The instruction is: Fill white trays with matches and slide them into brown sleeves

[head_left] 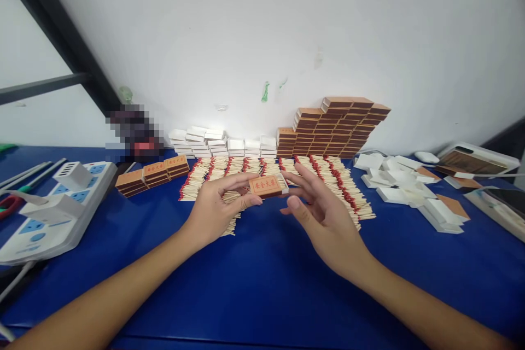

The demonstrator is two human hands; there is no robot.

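Observation:
An orange and brown matchbox [266, 186] is pinched at its left end between the thumb and fingers of my left hand [217, 202]. Its white inner tray shows a little at the right end. Close by that end is my right hand [324, 213], thumb and fingers apart; whether a fingertip touches the tray I cannot tell. Behind and under both hands lie rows of loose red-tipped matches [336, 175] on the blue table [262, 284]. White empty trays [200, 142] stand stacked against the wall, beside a tall stack of matchboxes [328, 134].
Several matchboxes [156, 174] form a short row at the left. A white power strip [74, 213] with plugs sits further left, near red-handled scissors [10, 202]. Loose white trays and sleeves [410, 183] lie scattered at the right, by a phone [508, 202].

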